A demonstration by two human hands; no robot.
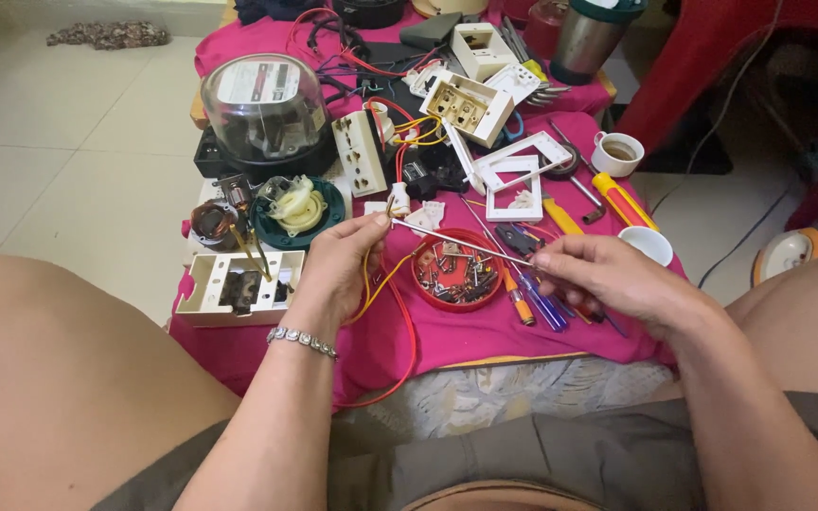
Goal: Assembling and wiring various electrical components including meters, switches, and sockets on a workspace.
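The left hand (338, 260), a silver link bracelet (303, 342) on its wrist, is closed in a pinch on a small white plastic fitting (398, 201) with yellow and red wires (382, 284) hanging from it; the right hand (608, 279) is closed around the handle end of a thin silver-shafted screwdriver (461, 244), whose tip meets the fitting at the left fingertips; both are held just above the pink cloth (485, 336) that covers the low table.

Directly beneath the shaft sits one round red lid full of screws and small metal parts (454, 273); under the right hand lie several more screwdrivers, blue-handled (543, 308) and orange-handled (521, 308), partly hidden by the fingers; a yellow-and-red handled tool (622, 201) lies beyond them.

Left of the left hand are one open cream plastic switch box (239, 284), one green round base with a cream part on it (297, 210) and one copper-wound coil (212, 225); behind these stands one clear-domed electric meter (262, 106). Two white cups are on the right, one with brown liquid (617, 151), one nearer (646, 244); two white rectangular frames (515, 175) lie between cups and meter.
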